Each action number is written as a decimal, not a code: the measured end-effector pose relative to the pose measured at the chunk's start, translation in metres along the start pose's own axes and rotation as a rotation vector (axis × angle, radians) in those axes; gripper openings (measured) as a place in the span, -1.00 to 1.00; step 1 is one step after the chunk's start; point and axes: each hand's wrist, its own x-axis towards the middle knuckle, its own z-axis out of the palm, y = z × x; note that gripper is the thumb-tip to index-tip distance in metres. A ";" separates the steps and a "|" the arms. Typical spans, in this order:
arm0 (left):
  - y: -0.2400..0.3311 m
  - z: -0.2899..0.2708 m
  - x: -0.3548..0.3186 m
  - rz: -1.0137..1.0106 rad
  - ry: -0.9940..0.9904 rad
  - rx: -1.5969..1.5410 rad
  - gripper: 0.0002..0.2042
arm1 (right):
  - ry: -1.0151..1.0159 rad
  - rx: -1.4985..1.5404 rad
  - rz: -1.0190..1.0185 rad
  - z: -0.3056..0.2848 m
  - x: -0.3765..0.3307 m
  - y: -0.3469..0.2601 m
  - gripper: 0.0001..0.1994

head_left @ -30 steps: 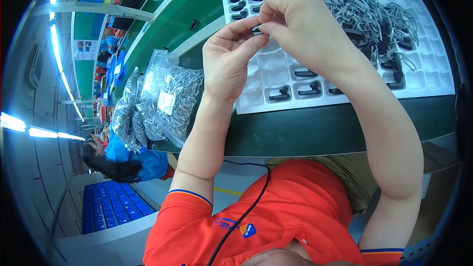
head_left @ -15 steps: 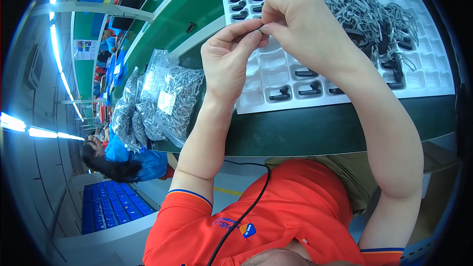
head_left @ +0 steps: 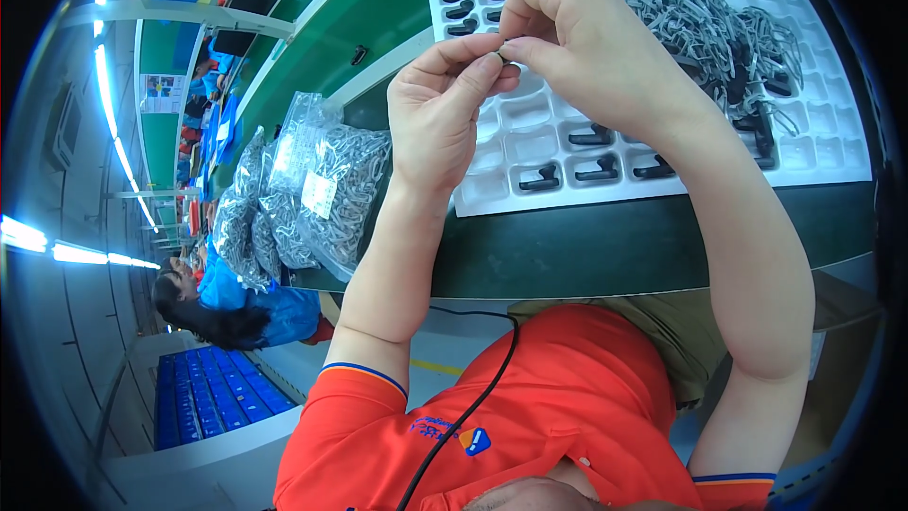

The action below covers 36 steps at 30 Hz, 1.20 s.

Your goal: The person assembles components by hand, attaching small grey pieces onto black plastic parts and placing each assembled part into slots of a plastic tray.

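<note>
My left hand (head_left: 435, 114) and my right hand (head_left: 591, 52) meet above the white moulded tray (head_left: 527, 114). Thumb and forefinger of each are pinched together at one spot. Between the fingertips shows a sliver of a small dark piece; the fingers cover most of it, so its kind is unclear. Small black clip-like parts (head_left: 539, 178) lie in several tray compartments, along the near edge and at the far left corner. Right of my right hand, a tangled heap of grey looped straps (head_left: 676, 9) rests on the tray, with black pieces among them.
Clear plastic bags of grey straps (head_left: 345, 180) stand left of the tray on the dark green bench (head_left: 567, 255). A single black part (head_left: 358, 55) lies beyond a pale rail. A co-worker in blue (head_left: 284, 314) and blue bins (head_left: 222, 397) are at left. A black cable (head_left: 473, 402) crosses my shirt.
Both hands stay pinched together at nearly the same place. My right hand and forearm have shifted slightly, uncovering more of a black part at the tray's near edge.
</note>
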 end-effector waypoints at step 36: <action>-0.044 -0.154 0.134 0.135 0.401 1.217 -0.79 | -0.172 -1.143 -0.001 -0.031 0.012 0.009 -0.86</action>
